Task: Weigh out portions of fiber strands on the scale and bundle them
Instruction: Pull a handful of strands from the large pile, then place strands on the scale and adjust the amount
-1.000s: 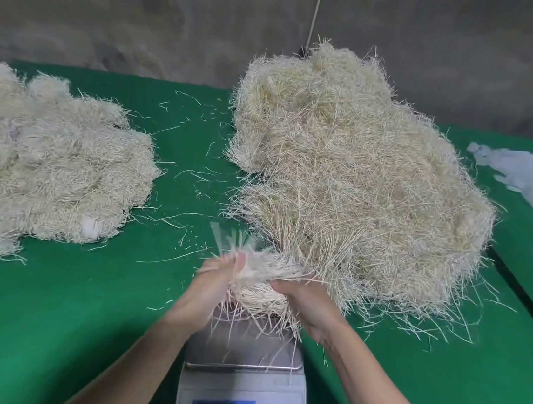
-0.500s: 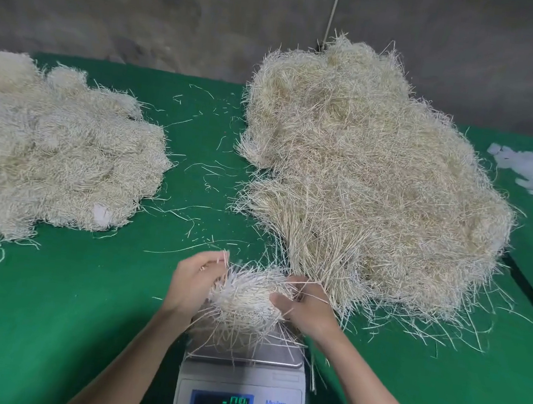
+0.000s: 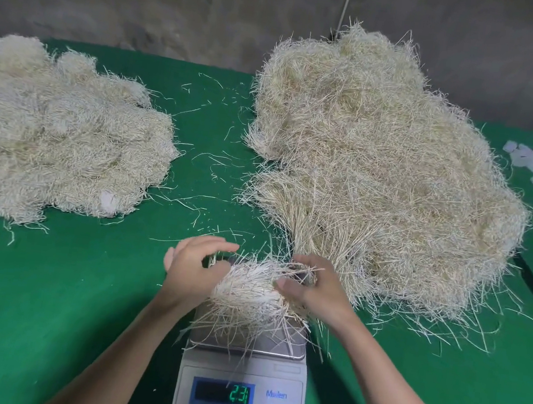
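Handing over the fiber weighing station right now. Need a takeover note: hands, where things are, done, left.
Left hand: cupped at the left end of the small pale portion of fiber strands, fingers arched; grip unclear.
Right hand: holds the portion's right end, thumb on top.
Portion lies on the pan of the white digital scale; the green display begins 23, rest unclear.
Large loose straw-coloured heap just beyond, to the right; paler pile of strands far left, on the green table.
Done: portion on scale. Left: confirm weight, bundle it.
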The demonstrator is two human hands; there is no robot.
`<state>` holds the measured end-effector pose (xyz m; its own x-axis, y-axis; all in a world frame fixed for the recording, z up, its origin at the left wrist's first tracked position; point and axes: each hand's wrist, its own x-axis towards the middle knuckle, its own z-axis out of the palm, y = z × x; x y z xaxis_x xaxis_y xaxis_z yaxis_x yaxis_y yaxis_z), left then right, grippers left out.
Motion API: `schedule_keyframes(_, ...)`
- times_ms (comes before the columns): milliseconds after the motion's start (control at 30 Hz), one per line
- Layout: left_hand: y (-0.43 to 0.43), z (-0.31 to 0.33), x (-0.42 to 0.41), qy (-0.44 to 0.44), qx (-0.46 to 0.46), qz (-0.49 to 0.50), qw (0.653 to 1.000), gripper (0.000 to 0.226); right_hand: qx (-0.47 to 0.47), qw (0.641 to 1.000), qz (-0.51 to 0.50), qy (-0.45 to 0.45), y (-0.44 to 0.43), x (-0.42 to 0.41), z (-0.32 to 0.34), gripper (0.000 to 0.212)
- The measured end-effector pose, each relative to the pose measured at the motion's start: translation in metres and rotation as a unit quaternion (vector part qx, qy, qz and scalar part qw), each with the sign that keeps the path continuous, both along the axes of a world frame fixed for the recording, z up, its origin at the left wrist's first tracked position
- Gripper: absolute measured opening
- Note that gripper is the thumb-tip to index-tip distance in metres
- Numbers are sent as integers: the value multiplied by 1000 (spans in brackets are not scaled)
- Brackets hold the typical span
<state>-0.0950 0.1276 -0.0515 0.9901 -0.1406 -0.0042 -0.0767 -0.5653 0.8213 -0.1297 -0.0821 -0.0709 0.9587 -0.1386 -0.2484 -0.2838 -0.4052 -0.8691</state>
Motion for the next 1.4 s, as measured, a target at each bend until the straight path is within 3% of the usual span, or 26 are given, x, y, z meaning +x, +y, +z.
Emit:
schedule_keyframes(167,-8,27,-4,-76,-55,4,996,32,-27,997,39,-68,3,-3,24,66)
schedule_keyframes(467,-6,54,-10,-192,-123,70,971,20,-30,958,-7,-285,7,-11,67,47)
schedule_keyframes(667,-6,61,-9,-186,-133,78,970,22,-25,957,-3,-289,-1,-11,71,34)
schedule_keyframes(1067,-9,57,-8,-180,-127,78,972,18,-28,960,2,-277,-5,-13,70,28)
schedule_keyframes(1300,-11,55,-7,-184,-126,80,972,17,-30,959,14,-281,-6,-10,64,35)
schedule_keyframes(1400,-9,45,-3,-151,-88,73,982,16,-79,966,62,-236,-5,-6,54,42)
